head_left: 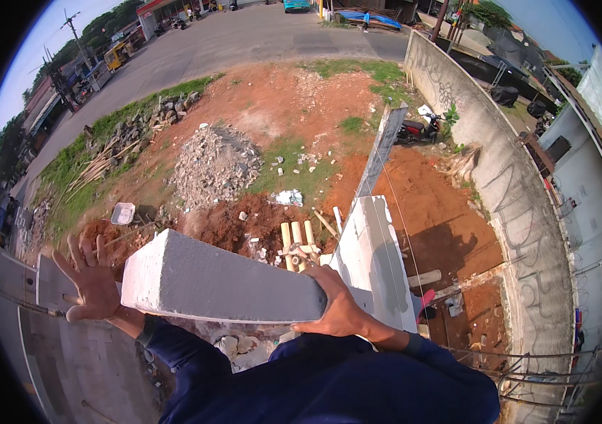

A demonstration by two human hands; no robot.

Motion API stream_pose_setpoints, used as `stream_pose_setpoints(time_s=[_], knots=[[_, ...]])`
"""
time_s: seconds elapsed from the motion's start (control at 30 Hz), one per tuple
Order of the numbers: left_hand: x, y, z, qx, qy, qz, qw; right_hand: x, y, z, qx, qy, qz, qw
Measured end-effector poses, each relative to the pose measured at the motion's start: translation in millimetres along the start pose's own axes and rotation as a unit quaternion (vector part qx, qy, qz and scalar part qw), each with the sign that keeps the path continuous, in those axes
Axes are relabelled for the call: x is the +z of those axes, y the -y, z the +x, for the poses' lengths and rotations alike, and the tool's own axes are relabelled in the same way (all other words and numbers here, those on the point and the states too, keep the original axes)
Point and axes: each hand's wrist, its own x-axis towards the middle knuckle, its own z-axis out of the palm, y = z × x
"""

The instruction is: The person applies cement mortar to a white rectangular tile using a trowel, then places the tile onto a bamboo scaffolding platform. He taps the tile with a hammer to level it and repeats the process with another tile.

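A long pale aerated concrete block hangs in front of my body, high above the ground. My right hand is closed on its right end, the thumb on the near side and some fingers hidden behind. Past the block's left end, my left hand is spread wide, palm showing, with nothing in it. Whether the left wrist touches the block I cannot tell. Just right of my right hand runs a narrow wall of white blocks, with grey mortar smeared along its side. A thin string stretches beside that wall.
An upright grey post rises at the wall's far end. Several yellowish pipes and a rubble heap lie below. A tall concrete boundary wall stands at right, and thin rods jut in at lower right.
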Motion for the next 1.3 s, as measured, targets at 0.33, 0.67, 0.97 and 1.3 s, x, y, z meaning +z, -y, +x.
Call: stream_pose_setpoints(time_s=[0.33, 0.67, 0.97, 1.3], knots=[[140, 210, -214, -0.395, -0.146, -0.402, 0.813, -5, 9, 11, 0.054, -0.070, -0.124, 0.988], [155, 242, -235, -0.442, -0.118, -0.421, 0.783, -12, -15, 18, 0.134, 0.073, -0.152, 0.977], [220, 191, -118, -0.436, -0.054, -0.468, 0.767, -60, 81, 38, 0.018, -0.111, -0.148, 0.983], [274, 177, -5, -0.403, 0.144, -0.523, 0.737, -241, 221, 30, 0.056, -0.230, -0.231, 0.944]])
